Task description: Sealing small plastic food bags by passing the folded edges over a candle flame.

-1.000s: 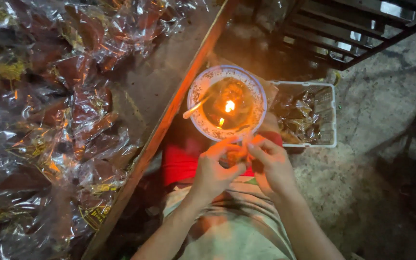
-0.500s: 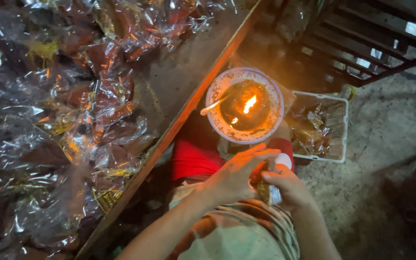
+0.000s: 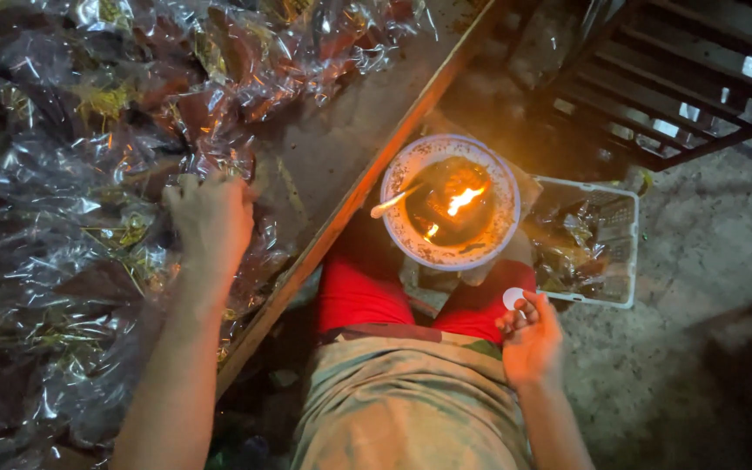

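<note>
Since half a second ago the left hand has left the lap and gone out to the heap of clear plastic packets on the board at the left; it now lies palm-down on them, fingers curled over the crinkled film, though whether it has actually closed on one packet I cannot tell. The right hand stays near the red-clad knees, loosely closed, with a small white round disc pinched at its fingertips.

These packets look light and soft: thin glossy film, creased and highly reflective, wrapped around dark and yellowish contents. Such film is likely slippery and gives under pressure, so a pinch on a gathered edge or corner should hold better than a flat press on the middle. They lie piled and overlapping, so lifting one may drag its neighbours.

Just beyond the knees stands a round bowl with a pale speckled rim, a small flame burning over dark contents, and a pale stick resting on the rim at the left. Beside the bowl on the right is a white plastic basket with more wrapped packets. A dark metal grate lies at the upper right on rough concrete floor.
</note>
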